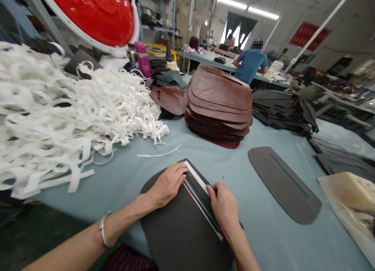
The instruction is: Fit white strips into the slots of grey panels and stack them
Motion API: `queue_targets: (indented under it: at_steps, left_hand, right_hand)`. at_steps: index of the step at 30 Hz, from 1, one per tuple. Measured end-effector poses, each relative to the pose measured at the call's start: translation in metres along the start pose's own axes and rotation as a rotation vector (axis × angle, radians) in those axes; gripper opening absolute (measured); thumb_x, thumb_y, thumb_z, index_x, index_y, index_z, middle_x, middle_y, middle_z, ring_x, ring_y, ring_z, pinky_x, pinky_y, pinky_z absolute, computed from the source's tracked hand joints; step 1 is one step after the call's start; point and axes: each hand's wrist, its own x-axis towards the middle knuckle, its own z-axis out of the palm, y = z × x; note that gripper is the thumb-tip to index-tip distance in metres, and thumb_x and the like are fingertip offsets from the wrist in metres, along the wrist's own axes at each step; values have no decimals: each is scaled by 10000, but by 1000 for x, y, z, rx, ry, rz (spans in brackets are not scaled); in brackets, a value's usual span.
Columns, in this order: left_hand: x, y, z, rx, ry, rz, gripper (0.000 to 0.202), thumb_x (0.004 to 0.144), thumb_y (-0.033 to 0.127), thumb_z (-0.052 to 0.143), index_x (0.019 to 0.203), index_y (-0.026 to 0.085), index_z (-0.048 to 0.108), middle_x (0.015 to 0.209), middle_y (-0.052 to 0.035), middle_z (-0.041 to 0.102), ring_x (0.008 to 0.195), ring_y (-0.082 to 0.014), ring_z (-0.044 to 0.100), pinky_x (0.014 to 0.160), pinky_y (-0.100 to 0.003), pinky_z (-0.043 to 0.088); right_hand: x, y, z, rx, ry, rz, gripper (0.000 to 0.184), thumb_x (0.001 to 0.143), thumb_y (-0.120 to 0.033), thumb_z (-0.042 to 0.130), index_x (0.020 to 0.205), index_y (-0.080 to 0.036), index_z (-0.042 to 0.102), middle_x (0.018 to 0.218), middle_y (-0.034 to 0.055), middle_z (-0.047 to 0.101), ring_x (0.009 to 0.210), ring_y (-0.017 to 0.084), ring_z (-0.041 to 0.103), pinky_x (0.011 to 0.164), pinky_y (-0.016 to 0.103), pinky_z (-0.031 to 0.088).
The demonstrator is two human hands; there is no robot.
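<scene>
A dark grey panel (181, 228) with rounded corners and a long slot lies on the table before me. A white tape strip (197, 174) runs along the slot's far edge. Over the upper left end of the slot, my left hand (170, 183) lies flat, its fingers stretched out and their tips on that strip's end. My right hand (225, 204) is closed, pinching the same strip farther down between thumb and bent fingers. Another white strip edges the slot's near side, with a reddish-brown line beside it. The lower end of the far strip is hidden behind my right hand.
A heap of white strips (96, 103) covers the left of the blue-green table (123, 185). Brown leather panels (218, 106) are stacked ahead. A slotted grey panel (284, 185) and dark piles (284, 110) lie to the right. One co-worker in blue (252, 65) stands beyond.
</scene>
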Motion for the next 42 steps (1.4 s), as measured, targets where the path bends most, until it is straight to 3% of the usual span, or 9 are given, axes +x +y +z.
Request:
queue_targets:
  at_steps: [9, 12, 15, 20, 23, 26, 31, 34, 42]
  left_hand:
    - [9, -4, -1, 44, -24, -46, 437, 980, 226, 316, 1417, 217, 317, 1422, -76, 427, 1276, -196, 414, 1070, -411, 372]
    - [15, -5, 0, 151, -79, -26, 394, 975, 219, 342, 1358, 267, 422, 1368, -30, 501, 1183, -214, 461, 976, -416, 402]
    - [17, -9, 5, 199, -65, -17, 357, 974, 208, 347, 1290, 271, 500, 1345, -2, 529, 1139, -217, 460, 935, -403, 392]
    - [13, -15, 12, 206, -46, 15, 388, 953, 168, 383, 1319, 259, 477, 1377, 7, 501, 1129, -219, 439, 940, -400, 362]
    - [12, -15, 12, 206, -44, 14, 385, 951, 161, 384, 1313, 248, 483, 1376, 4, 500, 1123, -218, 433, 940, -395, 361]
    - [12, -13, 10, 226, -48, 17, 395, 949, 148, 384, 1321, 248, 474, 1374, 4, 501, 1124, -221, 426, 937, -395, 360]
    - [13, -16, 6, 235, -101, 62, 388, 957, 179, 398, 1301, 332, 490, 1380, 43, 491, 1133, -215, 431, 934, -397, 356]
    - [13, -17, 6, 229, -96, 62, 393, 938, 157, 416, 1280, 323, 520, 1374, 35, 501, 1139, -220, 437, 930, -399, 356]
    - [14, -12, 10, 254, -91, 29, 391, 941, 174, 381, 1266, 318, 543, 1372, 37, 507, 1117, -240, 455, 894, -425, 355]
  right_hand:
    - [48, -70, 36, 103, 142, -202, 240, 901, -127, 446, 1061, -177, 619, 994, 99, 607, 927, 246, 532, 774, 352, 428]
    - [40, -72, 37, -38, 168, -266, 249, 913, -139, 433, 1094, -150, 604, 997, 126, 600, 913, 273, 509, 744, 382, 426]
    - [10, -44, 33, -157, 200, -329, 238, 905, -107, 428, 1064, -131, 602, 959, 128, 596, 883, 264, 496, 712, 370, 419]
    - [-72, 42, 18, -186, 281, -431, 327, 912, -71, 350, 1190, -95, 521, 1035, 136, 567, 912, 254, 471, 724, 367, 407]
    - [-94, 62, 14, -185, 310, -409, 317, 916, -82, 348, 1181, -87, 521, 1038, 138, 555, 926, 255, 471, 749, 374, 411]
    - [-74, 36, 20, -172, 284, -342, 296, 885, -47, 387, 1124, -87, 558, 1001, 134, 566, 907, 255, 476, 744, 376, 429]
    - [-4, -52, 31, -176, 187, -306, 362, 857, -34, 409, 1183, -82, 558, 1025, 134, 581, 908, 269, 493, 759, 410, 470]
    - [8, -73, 34, -218, 189, -279, 339, 875, -60, 396, 1165, -45, 571, 982, 149, 585, 881, 270, 503, 741, 418, 482]
    - [-104, 22, 18, -382, 270, -283, 370, 864, -43, 384, 1179, 24, 566, 1091, 204, 578, 1018, 321, 479, 846, 444, 455]
